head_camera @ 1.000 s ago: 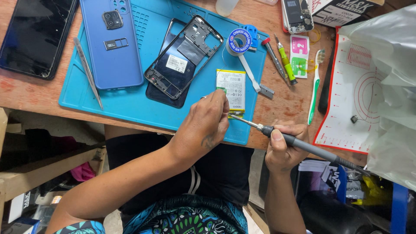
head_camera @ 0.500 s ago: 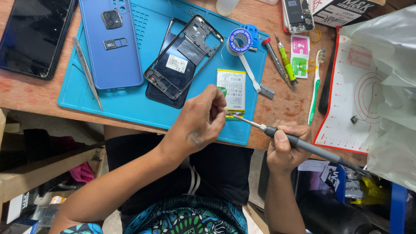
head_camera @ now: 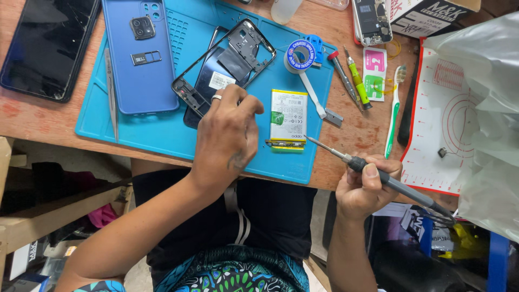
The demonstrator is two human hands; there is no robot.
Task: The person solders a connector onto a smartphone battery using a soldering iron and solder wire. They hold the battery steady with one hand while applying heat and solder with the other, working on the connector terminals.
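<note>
Right hand (head_camera: 363, 190) grips soldering iron (head_camera: 378, 174); its tip near the battery (head_camera: 288, 117) risks heat puncture. Left hand (head_camera: 227, 135) rests empty beside.

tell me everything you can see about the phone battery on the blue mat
The battery is a flat white rectangle with a green patch, small print and a dark connector strip at its near end. It lies face up on the blue mat, just right of the left hand, apparently untouched. The soldering iron tip points at its lower right corner.
</note>
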